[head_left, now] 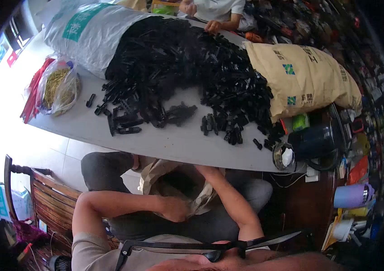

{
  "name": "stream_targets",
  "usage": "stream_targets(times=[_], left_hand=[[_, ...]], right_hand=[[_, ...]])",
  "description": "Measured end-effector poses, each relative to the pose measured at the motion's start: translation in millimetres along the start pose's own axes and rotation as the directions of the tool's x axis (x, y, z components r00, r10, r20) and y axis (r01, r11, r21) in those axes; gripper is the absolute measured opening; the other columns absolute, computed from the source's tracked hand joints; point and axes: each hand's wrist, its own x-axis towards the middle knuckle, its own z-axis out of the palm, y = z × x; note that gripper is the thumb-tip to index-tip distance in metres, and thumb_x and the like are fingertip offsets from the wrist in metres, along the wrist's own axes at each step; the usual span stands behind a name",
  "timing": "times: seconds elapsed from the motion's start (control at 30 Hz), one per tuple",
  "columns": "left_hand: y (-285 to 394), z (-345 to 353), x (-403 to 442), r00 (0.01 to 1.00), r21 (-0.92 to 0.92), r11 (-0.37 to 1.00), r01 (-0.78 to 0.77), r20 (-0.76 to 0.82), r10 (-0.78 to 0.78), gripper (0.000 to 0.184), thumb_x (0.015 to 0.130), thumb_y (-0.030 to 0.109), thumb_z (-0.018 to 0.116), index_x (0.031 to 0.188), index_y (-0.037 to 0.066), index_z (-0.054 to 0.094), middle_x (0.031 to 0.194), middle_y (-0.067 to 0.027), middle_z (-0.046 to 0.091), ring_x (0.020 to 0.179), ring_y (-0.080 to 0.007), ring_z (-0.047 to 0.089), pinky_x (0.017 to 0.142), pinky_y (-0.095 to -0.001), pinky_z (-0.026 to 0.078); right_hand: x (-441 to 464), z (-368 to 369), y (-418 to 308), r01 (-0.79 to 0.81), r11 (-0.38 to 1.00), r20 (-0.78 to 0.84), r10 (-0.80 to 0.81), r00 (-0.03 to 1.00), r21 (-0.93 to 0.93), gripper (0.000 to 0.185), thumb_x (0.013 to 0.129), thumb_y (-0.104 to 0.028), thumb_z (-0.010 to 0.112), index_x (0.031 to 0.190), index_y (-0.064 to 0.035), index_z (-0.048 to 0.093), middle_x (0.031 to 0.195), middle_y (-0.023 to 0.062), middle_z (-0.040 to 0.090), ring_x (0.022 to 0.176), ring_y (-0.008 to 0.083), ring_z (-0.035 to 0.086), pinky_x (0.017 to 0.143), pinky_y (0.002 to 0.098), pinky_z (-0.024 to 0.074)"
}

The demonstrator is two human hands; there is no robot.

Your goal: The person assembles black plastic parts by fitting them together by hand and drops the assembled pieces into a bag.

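Note:
A brown paper sack (149, 176) stands between my knees below the table's near edge, its mouth facing up and its inside dark. My left hand (174, 209) is closed at the sack's near rim, slightly blurred, with the fingers curled against the paper. On the far right side of the mouth, my right hand (207, 171) grips the rim, its fingertips partly hidden by the table edge and the paper. Above the sack, a large heap of black plastic clip-like pieces (155, 67) covers much of the white table (169, 147).
A white woven sack (97, 31) lies left of the heap, a tan printed sack (305, 77) right. A plastic bag (58, 90), dark kettle (314, 142) and tape roll (283, 156) sit on the table. Another person's hand (213, 26) is beyond. A wooden chair (49, 194) stands left.

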Motion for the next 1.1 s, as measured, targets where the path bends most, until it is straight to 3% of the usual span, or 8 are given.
stream_targets(times=[0.13,0.23,0.33,0.4,0.5,0.63,0.97,1.1], left_hand=[[2,-11,-2,0.996,0.033,0.999,0.006,0.092,-0.009,0.04,0.099,0.026,0.053,0.098,-0.007,0.075,0.105,-0.0306,0.073,0.106,-0.0485,0.07,0.094,-0.0576,0.056],[3,-14,-9,0.995,0.138,0.99,-0.02,0.102,0.006,0.037,0.097,0.026,0.056,0.097,-0.006,0.076,0.104,-0.0282,0.075,0.105,-0.0461,0.072,0.09,-0.056,0.058],[5,-20,-20,0.998,0.195,0.98,0.046,0.029,-0.053,0.033,0.092,0.023,0.059,0.097,-0.003,0.078,0.102,-0.0263,0.077,0.102,-0.0452,0.074,0.087,-0.0528,0.06],[9,-46,-39,0.993,0.191,0.975,0.112,-0.049,-0.104,0.032,0.092,0.023,0.06,0.098,-0.002,0.078,0.102,-0.0248,0.078,0.104,-0.0433,0.075,0.088,-0.0501,0.061],[4,-70,-47,0.927,0.253,0.892,0.376,-0.116,-0.357,0.033,0.092,0.025,0.061,0.104,-0.001,0.078,0.105,-0.022,0.078,0.105,-0.0375,0.076,0.086,-0.0491,0.061],[-43,-39,-34,0.847,0.404,0.799,0.446,-0.48,-0.23,0.036,0.092,0.026,0.062,0.112,-0.001,0.076,0.112,-0.02,0.075,0.105,-0.0353,0.074,0.092,-0.0504,0.056],[-32,-44,-34,0.702,0.372,0.692,0.619,-0.656,-0.276,0.056,0.09,0.036,0.067,0.138,0.008,0.067,0.149,-0.0209,0.055,0.137,-0.0401,0.051,0.116,-0.0552,0.037],[-38,-36,-46,0.579,0.229,0.621,0.749,-0.682,-0.446,0.052,0.089,0.034,0.069,0.135,0.011,0.069,0.155,-0.0208,0.049,0.139,-0.0414,0.049,0.115,-0.0566,0.037]], right_hand=[[4,-5,14,-0.097,0.991,-0.1,0.106,0.989,0.093,0.037,0.096,-0.02,0.07,0.127,0.0013,0.067,0.12,0.0212,0.071,0.117,0.0407,0.064,0.105,0.051,0.0504],[-6,-2,20,-0.344,0.872,-0.203,0.428,0.88,0.348,0.037,0.097,-0.019,0.07,0.127,0.0012,0.067,0.121,0.0196,0.071,0.116,0.0393,0.065,0.105,0.0508,0.0508],[-35,-6,28,-0.454,0.391,-0.089,0.827,0.555,0.801,0.036,0.097,-0.019,0.07,0.127,0.0011,0.067,0.121,0.018,0.071,0.116,0.0379,0.065,0.104,0.0507,0.0512],[-62,-21,41,-0.454,0.136,0.093,0.89,0.446,0.88,0.036,0.097,-0.019,0.069,0.127,0.0011,0.067,0.121,0.0169,0.071,0.115,0.037,0.065,0.103,0.0506,0.0514],[-107,-49,56,-0.519,-0.169,0.398,0.839,0.37,0.838,0.036,0.098,-0.018,0.067,0.13,0.0002,0.067,0.124,0.0143,0.072,0.117,0.0347,0.067,0.105,0.0494,0.0514],[-147,-62,46,-0.401,-0.424,0.567,0.733,0.375,0.812,0.037,0.102,-0.016,0.057,0.133,0.0023,0.064,0.132,0.0187,0.07,0.123,0.0369,0.066,0.11,0.0487,0.051],[-178,-35,34,-0.025,-0.53,0.468,0.725,0.505,0.848,0.045,0.097,-0.027,0.059,0.132,0.0015,0.065,0.128,0.0179,0.071,0.118,0.0366,0.067,0.107,0.0491,0.0525],[-157,-47,29,-0.272,-0.405,0.481,0.807,0.343,0.873,0.042,0.095,-0.022,0.063,0.129,0.0028,0.066,0.127,0.0186,0.071,0.117,0.0358,0.068,0.105,0.0473,0.0527]])
